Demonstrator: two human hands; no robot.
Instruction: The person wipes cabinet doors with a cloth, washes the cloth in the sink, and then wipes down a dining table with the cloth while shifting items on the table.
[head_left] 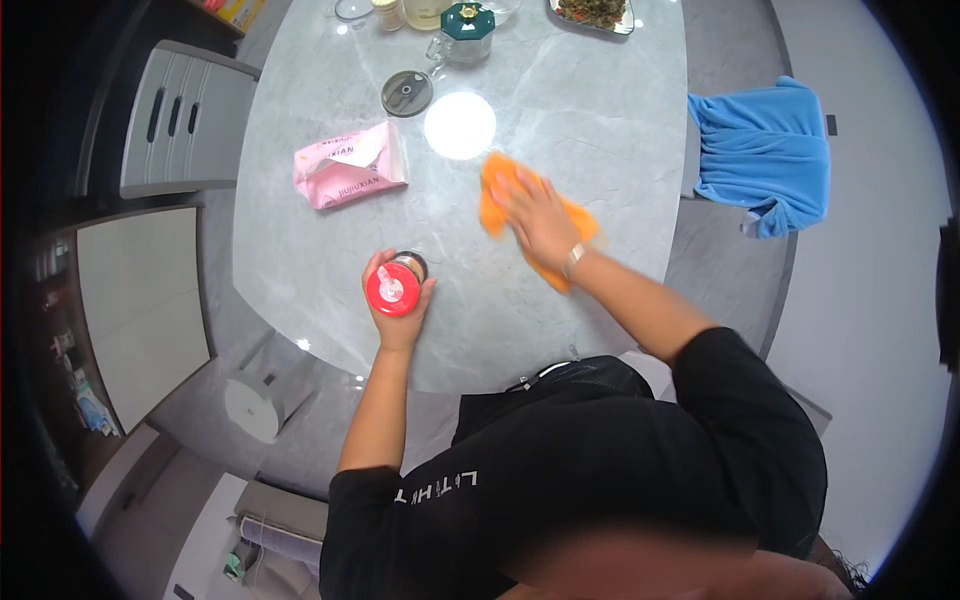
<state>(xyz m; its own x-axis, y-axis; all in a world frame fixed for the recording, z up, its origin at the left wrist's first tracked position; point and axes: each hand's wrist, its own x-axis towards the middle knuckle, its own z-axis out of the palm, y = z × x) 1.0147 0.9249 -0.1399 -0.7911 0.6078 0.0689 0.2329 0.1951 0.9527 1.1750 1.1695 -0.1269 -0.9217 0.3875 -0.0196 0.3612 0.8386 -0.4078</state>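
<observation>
My left hand (398,325) is wrapped around a jar with a red lid (393,290) near the front edge of the grey marbled table (460,345). Behind the red lid, a second dark-rimmed jar (412,265) shows in part. On the right, my right hand (540,222) lies with spread fingers on an orange cloth (494,205), pressing it flat to the tabletop; the hand is a little blurred. Beyond my left hand lies a pink tissue pack (350,172) with its flap raised.
A round dark lid (407,93), a glass jug with a green lid (467,35), small jars (388,14) and a plate of food (592,12) stand at the far side. A chair with a blue cover (765,150) is at the right, a round stool (255,407) at lower left.
</observation>
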